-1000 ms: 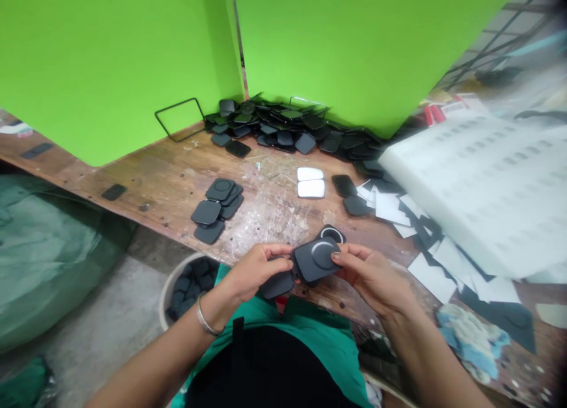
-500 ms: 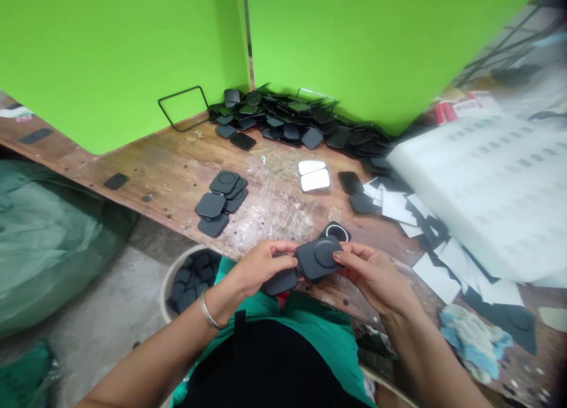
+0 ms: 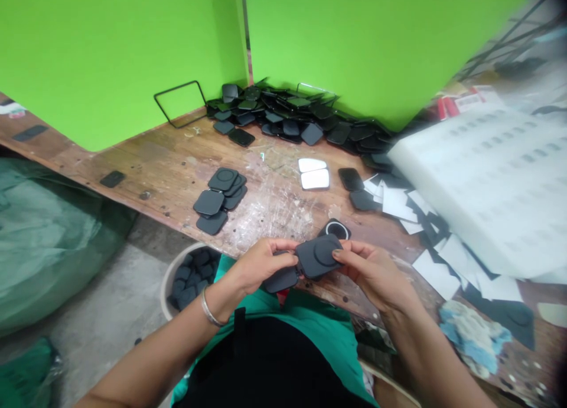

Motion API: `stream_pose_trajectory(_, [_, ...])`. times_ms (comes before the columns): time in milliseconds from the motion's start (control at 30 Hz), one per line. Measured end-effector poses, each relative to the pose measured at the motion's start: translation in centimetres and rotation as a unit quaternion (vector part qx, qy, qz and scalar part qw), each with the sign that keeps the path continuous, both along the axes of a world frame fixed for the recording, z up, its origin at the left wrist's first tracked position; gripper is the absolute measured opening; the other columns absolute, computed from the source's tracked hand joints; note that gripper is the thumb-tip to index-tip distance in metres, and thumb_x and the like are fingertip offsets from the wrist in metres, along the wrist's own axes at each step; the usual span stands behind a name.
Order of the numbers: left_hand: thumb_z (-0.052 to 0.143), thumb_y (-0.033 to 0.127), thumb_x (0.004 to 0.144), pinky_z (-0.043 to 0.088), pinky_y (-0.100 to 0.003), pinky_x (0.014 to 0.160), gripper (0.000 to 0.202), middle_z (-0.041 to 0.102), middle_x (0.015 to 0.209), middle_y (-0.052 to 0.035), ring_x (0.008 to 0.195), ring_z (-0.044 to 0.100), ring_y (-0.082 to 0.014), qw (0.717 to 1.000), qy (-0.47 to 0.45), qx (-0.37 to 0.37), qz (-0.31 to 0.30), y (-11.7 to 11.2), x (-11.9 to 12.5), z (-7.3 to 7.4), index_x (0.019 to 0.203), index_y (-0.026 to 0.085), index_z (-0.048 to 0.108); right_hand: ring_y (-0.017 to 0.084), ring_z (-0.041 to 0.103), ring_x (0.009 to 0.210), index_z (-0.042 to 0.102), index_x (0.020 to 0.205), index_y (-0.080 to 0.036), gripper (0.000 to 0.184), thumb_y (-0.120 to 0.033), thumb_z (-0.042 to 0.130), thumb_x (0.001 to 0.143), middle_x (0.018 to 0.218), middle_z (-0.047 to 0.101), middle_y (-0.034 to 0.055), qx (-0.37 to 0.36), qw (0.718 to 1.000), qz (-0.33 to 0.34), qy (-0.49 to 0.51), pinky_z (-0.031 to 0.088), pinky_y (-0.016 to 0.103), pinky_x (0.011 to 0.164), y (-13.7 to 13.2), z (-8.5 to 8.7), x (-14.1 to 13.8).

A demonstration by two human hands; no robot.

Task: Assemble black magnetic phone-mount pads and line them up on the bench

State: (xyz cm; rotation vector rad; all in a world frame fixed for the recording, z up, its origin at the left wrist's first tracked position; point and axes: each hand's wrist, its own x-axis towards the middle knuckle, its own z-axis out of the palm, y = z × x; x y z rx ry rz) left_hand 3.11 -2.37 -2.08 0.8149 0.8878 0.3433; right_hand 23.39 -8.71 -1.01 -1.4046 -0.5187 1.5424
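Observation:
Between my hands is a dark grey folding pad [image 3: 315, 259], two square panels joined by a hinge, opened flat; it looks like a folding wireless charger. My left hand [image 3: 263, 265] pinches its left panel near the hinge. My right hand [image 3: 365, 269] grips the far edge of the right panel, thumb on top beside a round ring mark. Just behind it on the table lies another dark pad with a white ring [image 3: 337, 229]. A small stack of similar dark pads [image 3: 211, 202] rests to the left. Two white glossy panels [image 3: 315, 179] lie further back.
A big heap of dark pads [image 3: 287, 116] leans against the green partition [image 3: 354, 36]. At the right are a white foam tray [image 3: 491, 189], white paper pieces [image 3: 436, 276] and a rag [image 3: 473, 337]. Below the wooden table's [image 3: 146, 154] edge, a bucket [image 3: 167, 287] holds dark pieces.
Both hands keep the same grip on the folding pad, which has barely moved. The whole view has shifted slightly.

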Motion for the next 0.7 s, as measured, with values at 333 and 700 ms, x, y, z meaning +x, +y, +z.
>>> stream_pose_trajectory(333, [0.075, 0.025, 0.068, 0.054, -0.024, 0.063, 0.037, 0.074, 0.075, -0.006, 0.064, 0.068, -0.0155, 1.0, 0.0, 0.001, -0.004, 0.02, -0.01, 0.0, 0.102, 0.011, 0.073, 0.016, 0.063, 0.068, 0.071, 0.059, -0.017, 0.029, -0.036, 0.091, 0.052, 0.074, 0.072, 0.0043, -0.005, 1.0, -0.01, 0.0, 0.054, 0.028, 0.069, -0.04, 0.08, -0.21])
stream_pose_trajectory(700, [0.075, 0.025, 0.067, 0.054, -0.023, 0.063, 0.038, 0.074, 0.075, -0.0062, 0.064, 0.068, -0.0155, 1.0, 0.005, 0.0, -0.002, -0.08, 0.06, 0.08, 0.102, 0.012, 0.074, 0.017, 0.062, 0.066, 0.07, 0.059, -0.018, 0.029, -0.038, 0.091, 0.053, 0.071, 0.07, 0.0032, 0.01, 1.0, -0.015, -0.018, 0.054, 0.029, 0.066, -0.24, -0.28, -0.09])
